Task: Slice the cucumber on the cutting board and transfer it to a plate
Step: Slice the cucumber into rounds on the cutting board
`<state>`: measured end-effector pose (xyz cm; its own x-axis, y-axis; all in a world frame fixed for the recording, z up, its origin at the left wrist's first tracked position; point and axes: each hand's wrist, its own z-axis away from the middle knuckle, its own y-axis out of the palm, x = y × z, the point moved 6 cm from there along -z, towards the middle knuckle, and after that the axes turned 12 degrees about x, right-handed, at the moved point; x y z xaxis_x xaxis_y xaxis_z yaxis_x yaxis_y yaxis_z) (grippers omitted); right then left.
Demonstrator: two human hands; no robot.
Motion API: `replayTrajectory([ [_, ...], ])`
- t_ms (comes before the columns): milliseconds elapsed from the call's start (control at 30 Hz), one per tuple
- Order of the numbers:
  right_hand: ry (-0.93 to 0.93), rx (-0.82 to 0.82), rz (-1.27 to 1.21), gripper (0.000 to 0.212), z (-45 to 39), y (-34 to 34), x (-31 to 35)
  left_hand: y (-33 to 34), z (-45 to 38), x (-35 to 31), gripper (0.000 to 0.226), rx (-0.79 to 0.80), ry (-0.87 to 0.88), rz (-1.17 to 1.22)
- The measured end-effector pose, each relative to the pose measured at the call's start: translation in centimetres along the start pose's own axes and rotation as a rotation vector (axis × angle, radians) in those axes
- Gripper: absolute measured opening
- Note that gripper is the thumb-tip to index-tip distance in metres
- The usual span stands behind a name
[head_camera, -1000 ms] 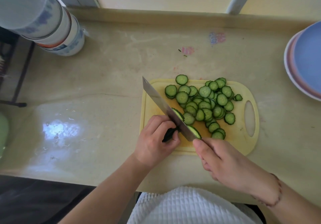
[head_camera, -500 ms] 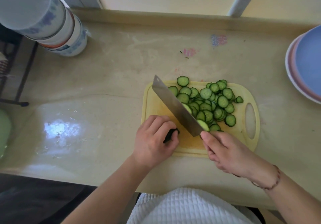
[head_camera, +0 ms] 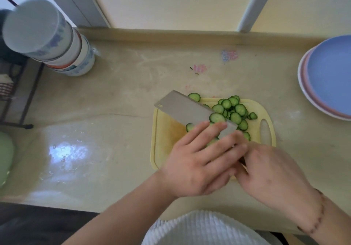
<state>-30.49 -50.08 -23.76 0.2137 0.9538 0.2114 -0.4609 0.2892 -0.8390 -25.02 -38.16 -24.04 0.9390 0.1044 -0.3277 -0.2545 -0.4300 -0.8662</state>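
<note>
A: Where are the cucumber slices [head_camera: 230,111] seen?

B: Heaped on the yellow cutting board [head_camera: 163,140] on the counter [head_camera: 114,102]; 1 slice is stuck to the cleaver [head_camera: 190,111].

A: And the hands?

B: The cleaver handle is gripped by the right hand [head_camera: 269,174]. The left hand [head_camera: 197,161] is spread flat, its fingers laid on the blade. Stacked plates [head_camera: 330,77] are seen at the far right.

A glossy beige countertop [head_camera: 95,130] reflecting a bright patch of light meets a pale cream wall [head_camera: 171,1] behind.
</note>
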Motion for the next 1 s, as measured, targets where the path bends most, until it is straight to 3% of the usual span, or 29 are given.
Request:
replayTrajectory([
  [100,0.048,-0.02,0.086,0.027,0.2,0.3,-0.4,2.2,-1.6,1.6,0.048,0.203,-0.063,-0.036],
  [200,0.056,-0.052,0.112,0.024,0.6,0.5,-0.8,3.7,-1.6,2.2,0.05,0.298,-0.065,-0.025],
  [633,0.152,-0.051,0.102,0.039,5.0,0.0,-3.4,4.5,0.0,7.1,0.053,0.418,-0.076,0.078],
  [800,0.308,-0.025,-0.047,0.033,8.6,-0.7,-6.0,5.3,0.8,9.5,0.056,0.442,-0.189,0.102],
  [1000,0.501,0.025,-0.427,0.044,14.1,4.2,-13.7,4.5,1.0,10.2,0.047,0.325,-0.284,0.164],
])
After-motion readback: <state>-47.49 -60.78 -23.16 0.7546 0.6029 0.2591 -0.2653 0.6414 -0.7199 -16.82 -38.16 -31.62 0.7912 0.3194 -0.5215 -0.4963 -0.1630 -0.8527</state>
